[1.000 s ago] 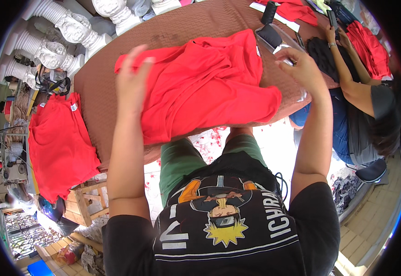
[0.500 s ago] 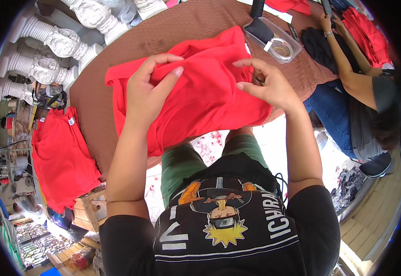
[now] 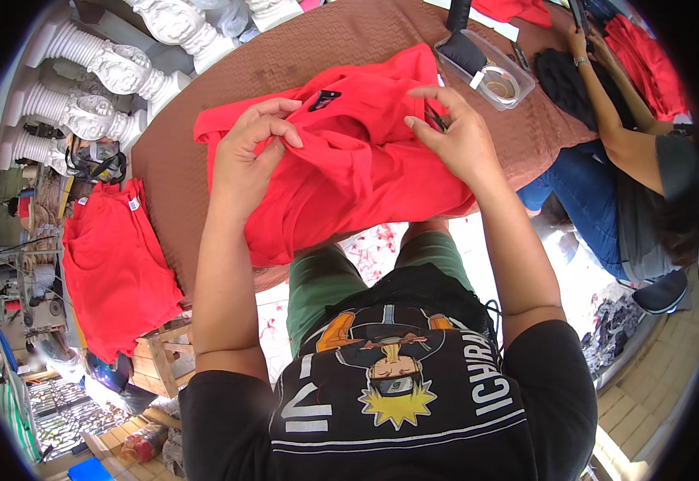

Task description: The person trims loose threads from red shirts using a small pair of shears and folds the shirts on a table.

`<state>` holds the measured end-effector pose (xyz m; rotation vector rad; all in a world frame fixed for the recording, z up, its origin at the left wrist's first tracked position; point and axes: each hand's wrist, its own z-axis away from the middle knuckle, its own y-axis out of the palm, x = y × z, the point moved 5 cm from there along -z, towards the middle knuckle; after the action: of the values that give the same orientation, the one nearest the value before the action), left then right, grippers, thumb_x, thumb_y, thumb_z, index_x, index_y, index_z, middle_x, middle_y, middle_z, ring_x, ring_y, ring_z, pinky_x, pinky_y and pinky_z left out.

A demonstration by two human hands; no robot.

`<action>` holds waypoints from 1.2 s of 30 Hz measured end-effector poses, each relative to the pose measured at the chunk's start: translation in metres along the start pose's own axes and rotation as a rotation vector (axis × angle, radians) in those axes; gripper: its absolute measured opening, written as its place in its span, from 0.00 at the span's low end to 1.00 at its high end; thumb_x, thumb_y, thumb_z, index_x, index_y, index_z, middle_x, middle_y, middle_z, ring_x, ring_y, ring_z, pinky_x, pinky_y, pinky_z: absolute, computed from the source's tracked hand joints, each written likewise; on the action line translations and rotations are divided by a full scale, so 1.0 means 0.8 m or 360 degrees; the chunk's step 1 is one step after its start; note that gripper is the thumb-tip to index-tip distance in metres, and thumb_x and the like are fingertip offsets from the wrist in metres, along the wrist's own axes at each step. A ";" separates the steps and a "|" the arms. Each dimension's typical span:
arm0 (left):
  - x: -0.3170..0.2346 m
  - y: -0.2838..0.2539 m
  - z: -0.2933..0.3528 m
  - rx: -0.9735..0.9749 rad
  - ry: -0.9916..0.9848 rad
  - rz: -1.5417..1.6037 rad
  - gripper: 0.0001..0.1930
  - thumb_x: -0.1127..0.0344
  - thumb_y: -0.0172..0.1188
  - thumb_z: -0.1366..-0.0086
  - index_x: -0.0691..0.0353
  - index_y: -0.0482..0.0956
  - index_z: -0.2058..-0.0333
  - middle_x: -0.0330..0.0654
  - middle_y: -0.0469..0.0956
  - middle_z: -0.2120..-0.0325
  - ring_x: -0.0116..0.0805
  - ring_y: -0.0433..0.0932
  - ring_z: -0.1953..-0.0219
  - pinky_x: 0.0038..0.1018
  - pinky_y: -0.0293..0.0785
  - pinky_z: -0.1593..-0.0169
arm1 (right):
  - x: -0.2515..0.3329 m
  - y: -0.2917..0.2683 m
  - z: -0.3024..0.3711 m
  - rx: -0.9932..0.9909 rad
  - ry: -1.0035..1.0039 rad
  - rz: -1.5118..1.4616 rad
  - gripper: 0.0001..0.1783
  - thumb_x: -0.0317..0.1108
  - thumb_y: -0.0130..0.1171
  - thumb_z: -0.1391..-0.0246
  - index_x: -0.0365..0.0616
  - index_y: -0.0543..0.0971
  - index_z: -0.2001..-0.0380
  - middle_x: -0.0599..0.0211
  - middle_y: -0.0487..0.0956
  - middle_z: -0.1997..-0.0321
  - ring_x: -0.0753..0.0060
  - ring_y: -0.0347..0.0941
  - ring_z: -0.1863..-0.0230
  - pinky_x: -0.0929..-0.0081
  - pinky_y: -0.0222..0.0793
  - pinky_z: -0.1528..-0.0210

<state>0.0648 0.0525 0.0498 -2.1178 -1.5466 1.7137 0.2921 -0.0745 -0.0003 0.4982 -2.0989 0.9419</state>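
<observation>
A red shirt [image 3: 341, 180] lies spread over the near part of the table, its neck opening facing up and a dark label [image 3: 325, 100] showing inside. My left hand [image 3: 255, 152] pinches the edge of the neckline between thumb and fingers and lifts it a little. Over the right side of the shirt is my right hand [image 3: 458, 136], its thumb and forefinger apart. Tucked in that palm is a small pair of thread snips [image 3: 439, 121], mostly hidden by the fingers.
A brown cloth covers the round table [image 3: 177, 160]. A clear plastic box [image 3: 518, 88] holds a dark pouch and a roll of tape. More red garments [image 3: 117, 268] hang at the left, near white carved pillars [image 3: 117, 68]. A co-worker [image 3: 634, 160] sits at the right beside dark cloth.
My left fingers have closed on the neckline. The shirt's neck has opened up, and the dark label now shows inside. The whole view has shifted slightly.
</observation>
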 end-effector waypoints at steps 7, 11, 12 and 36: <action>-0.023 -0.056 -0.008 -0.0002 0.0001 0.0756 0.11 0.86 0.48 0.43 0.61 0.71 0.73 0.50 0.72 0.51 0.34 0.71 0.49 0.28 0.68 0.47 | -0.007 0.023 -0.005 0.0247 -0.0113 0.0109 0.18 0.37 0.68 0.57 0.42 0.78 0.62 0.64 0.79 0.67 0.72 0.69 0.74 0.74 0.68 0.66; -0.003 -0.103 -0.007 -0.0008 -0.0053 0.0474 0.10 0.85 0.48 0.42 0.60 0.72 0.75 0.47 0.73 0.50 0.32 0.72 0.50 0.27 0.68 0.47 | 0.018 0.000 -0.017 0.0221 0.0077 0.0135 0.15 0.39 0.67 0.56 0.42 0.79 0.67 0.60 0.80 0.70 0.64 0.76 0.69 0.70 0.70 0.64; 0.008 -0.113 -0.007 -0.0036 -0.0092 0.0367 0.10 0.84 0.48 0.42 0.61 0.73 0.75 0.46 0.73 0.51 0.31 0.72 0.51 0.26 0.67 0.47 | 0.022 -0.011 -0.022 0.0163 0.0130 0.0087 0.15 0.39 0.67 0.55 0.41 0.79 0.68 0.60 0.80 0.71 0.65 0.75 0.70 0.71 0.70 0.64; -0.086 -0.222 0.077 -0.0515 -0.0003 0.0110 0.13 0.73 0.56 0.40 0.62 0.75 0.55 0.40 0.78 0.64 0.26 0.75 0.60 0.21 0.70 0.55 | 0.162 -0.146 0.014 -0.0414 -0.0325 -0.0241 0.12 0.37 0.64 0.50 0.37 0.78 0.71 0.77 0.72 0.80 0.88 0.63 0.75 0.86 0.62 0.71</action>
<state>-0.0928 0.0640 0.1727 -2.3365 -1.8848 1.5746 0.2761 -0.1641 0.1489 0.6279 -2.2881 0.5397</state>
